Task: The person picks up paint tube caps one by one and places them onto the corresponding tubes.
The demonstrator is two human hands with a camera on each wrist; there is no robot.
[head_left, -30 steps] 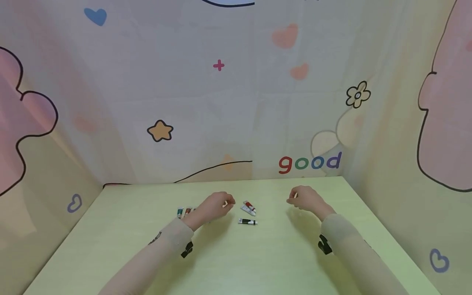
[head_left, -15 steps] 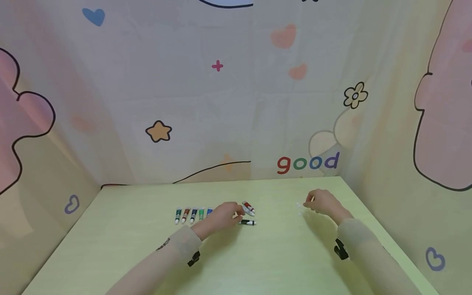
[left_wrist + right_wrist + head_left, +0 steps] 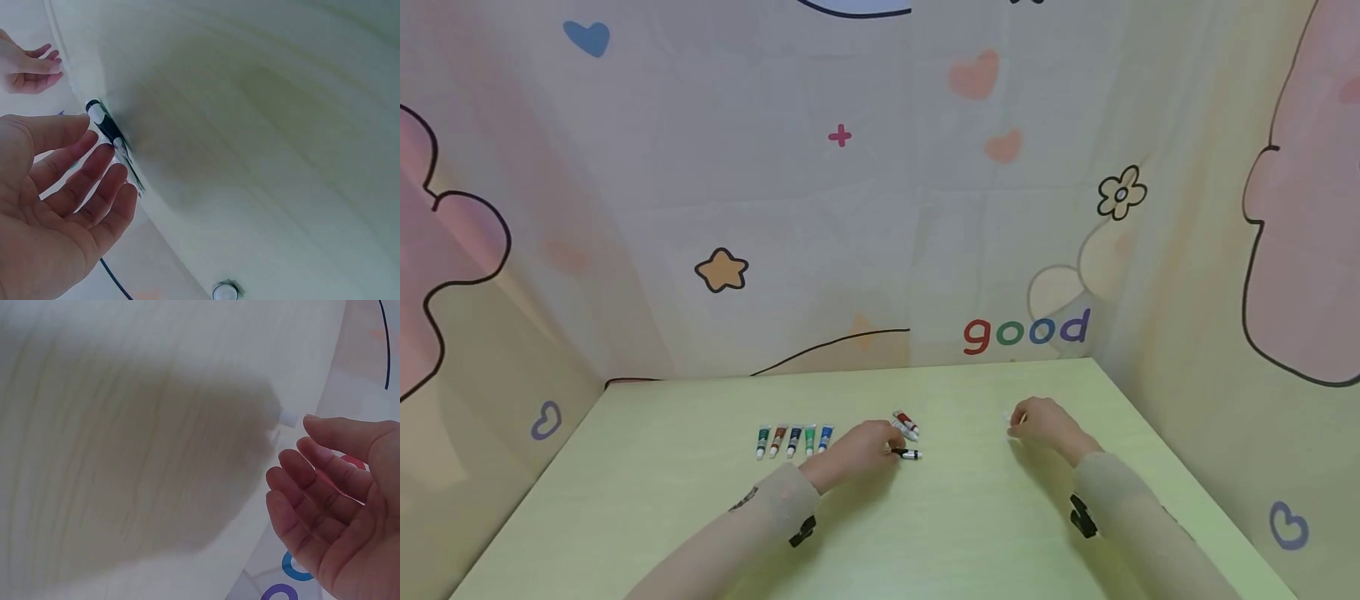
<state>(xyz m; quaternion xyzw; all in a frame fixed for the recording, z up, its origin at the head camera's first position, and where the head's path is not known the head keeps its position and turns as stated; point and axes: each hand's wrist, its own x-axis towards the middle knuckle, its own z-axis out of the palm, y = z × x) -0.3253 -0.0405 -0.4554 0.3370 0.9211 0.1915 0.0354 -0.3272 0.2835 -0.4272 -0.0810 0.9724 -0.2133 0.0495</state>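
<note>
My left hand [image 3: 861, 450] reaches low over the table, its thumb and fingertips right at a small paint tube [image 3: 912, 454] with a dark label. In the left wrist view this tube [image 3: 107, 128] shows just beyond the spread thumb and curved fingers [image 3: 94, 172]. Behind it lie a red-labelled tube [image 3: 906, 419] and a pale tube [image 3: 904, 430], overlapping. My right hand [image 3: 1047, 427] hovers at the right, fingers loosely curved. A small white cap-like piece [image 3: 289, 417] lies near its thumb tip in the right wrist view.
Several paint tubes stand in a row left of my left hand, among them a dark green one [image 3: 763, 441] and a blue one [image 3: 825, 437]. A printed cloth [image 3: 820, 208] walls the back and sides of the pale table [image 3: 925, 533].
My left hand has come right and down to the dark-labelled tube, uncovering the row of tubes. My right hand first went right, then came slightly back left and lower, over small white pieces.
</note>
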